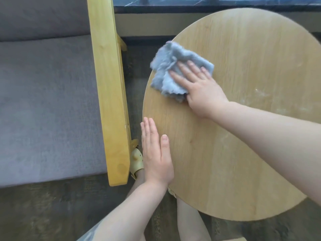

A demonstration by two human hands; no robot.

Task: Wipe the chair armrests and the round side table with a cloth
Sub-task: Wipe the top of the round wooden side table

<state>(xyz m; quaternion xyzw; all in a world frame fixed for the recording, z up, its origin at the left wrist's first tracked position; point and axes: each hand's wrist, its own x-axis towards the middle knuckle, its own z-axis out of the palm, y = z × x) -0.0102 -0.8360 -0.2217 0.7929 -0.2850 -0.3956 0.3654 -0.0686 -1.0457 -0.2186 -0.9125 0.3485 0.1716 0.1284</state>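
A round wooden side table fills the right of the view. A crumpled grey-blue cloth lies on its upper left part, partly over the rim. My right hand presses flat on the cloth with straight fingers. My left hand rests flat with straight fingers on the table's near left edge. The chair's yellow wooden armrest runs top to bottom just left of the table.
The chair's grey seat cushion lies at the left. A dark carpeted floor shows below. A dark ledge runs along the top. My legs and a pale sandal stand between chair and table.
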